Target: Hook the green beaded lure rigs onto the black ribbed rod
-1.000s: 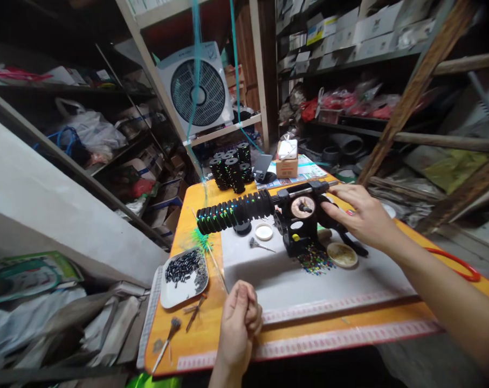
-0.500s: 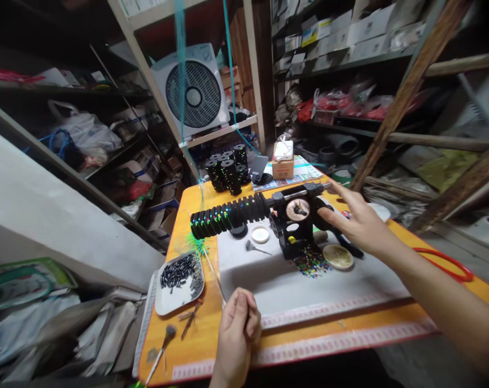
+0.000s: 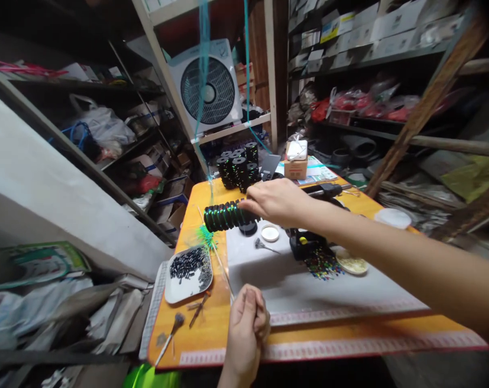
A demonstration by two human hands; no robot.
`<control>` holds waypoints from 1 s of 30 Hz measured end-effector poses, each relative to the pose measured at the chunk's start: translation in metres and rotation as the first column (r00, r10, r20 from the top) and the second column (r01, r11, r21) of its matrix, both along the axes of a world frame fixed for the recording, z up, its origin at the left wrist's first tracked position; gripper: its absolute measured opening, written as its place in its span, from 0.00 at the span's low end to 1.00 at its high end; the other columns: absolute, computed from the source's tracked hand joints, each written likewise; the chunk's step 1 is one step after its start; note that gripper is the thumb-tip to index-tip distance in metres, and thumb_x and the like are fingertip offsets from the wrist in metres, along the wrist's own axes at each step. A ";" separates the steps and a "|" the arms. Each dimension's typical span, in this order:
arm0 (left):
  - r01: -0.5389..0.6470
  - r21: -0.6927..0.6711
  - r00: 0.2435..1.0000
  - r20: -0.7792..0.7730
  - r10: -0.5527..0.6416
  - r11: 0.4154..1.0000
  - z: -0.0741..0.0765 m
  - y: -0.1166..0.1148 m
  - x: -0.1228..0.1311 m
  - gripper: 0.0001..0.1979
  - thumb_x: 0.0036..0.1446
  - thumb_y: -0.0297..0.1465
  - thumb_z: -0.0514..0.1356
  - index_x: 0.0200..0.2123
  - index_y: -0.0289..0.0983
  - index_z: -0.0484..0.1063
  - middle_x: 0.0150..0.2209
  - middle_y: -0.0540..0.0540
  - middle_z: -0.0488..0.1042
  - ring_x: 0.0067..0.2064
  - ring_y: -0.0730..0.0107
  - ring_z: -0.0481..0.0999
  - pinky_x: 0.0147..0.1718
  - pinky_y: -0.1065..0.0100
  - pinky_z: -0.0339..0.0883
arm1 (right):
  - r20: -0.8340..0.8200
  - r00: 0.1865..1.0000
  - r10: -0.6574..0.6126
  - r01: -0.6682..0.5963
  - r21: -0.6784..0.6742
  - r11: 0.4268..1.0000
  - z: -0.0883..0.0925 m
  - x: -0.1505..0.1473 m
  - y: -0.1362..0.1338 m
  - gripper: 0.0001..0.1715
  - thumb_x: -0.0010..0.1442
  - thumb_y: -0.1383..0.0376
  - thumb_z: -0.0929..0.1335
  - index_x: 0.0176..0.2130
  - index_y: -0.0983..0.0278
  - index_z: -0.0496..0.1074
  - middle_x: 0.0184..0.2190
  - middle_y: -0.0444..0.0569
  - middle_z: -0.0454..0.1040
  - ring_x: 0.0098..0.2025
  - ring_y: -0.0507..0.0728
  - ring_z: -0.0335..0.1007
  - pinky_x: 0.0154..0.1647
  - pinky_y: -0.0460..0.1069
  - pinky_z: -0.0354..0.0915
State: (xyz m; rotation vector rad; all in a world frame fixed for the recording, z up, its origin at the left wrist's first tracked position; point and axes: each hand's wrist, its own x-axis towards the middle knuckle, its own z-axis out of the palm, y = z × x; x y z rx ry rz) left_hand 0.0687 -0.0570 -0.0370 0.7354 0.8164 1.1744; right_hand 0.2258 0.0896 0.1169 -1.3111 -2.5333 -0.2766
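Now the right hand [image 3: 274, 200] is closing its grip on the spool row [image 3: 224, 215], having left the winder [image 3: 312, 242] at three o'clock. The left hand [image 3: 246, 326] is still pinching a thin line at the bench's [image 3: 212, 345] near edge.

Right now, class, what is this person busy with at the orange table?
A person works a small black winder on the table. The right hand grips the row of black spools on its shaft. The left hand, closed near the table's front edge, pinches a thin line that runs up toward the spools. A tray of dark pieces lies at the left, more spools stacked behind.
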 end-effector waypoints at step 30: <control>0.220 0.007 0.949 0.232 -0.215 0.976 0.005 -0.013 -0.018 0.18 0.60 0.44 0.62 0.30 0.34 0.66 0.19 0.58 0.56 0.16 0.83 0.57 0.15 0.81 0.54 | 0.093 0.991 0.095 -0.054 -0.372 0.927 0.035 -0.110 0.022 0.15 0.55 0.64 0.68 0.39 0.72 0.76 0.37 0.59 0.77 0.39 0.60 0.73 0.33 0.50 0.62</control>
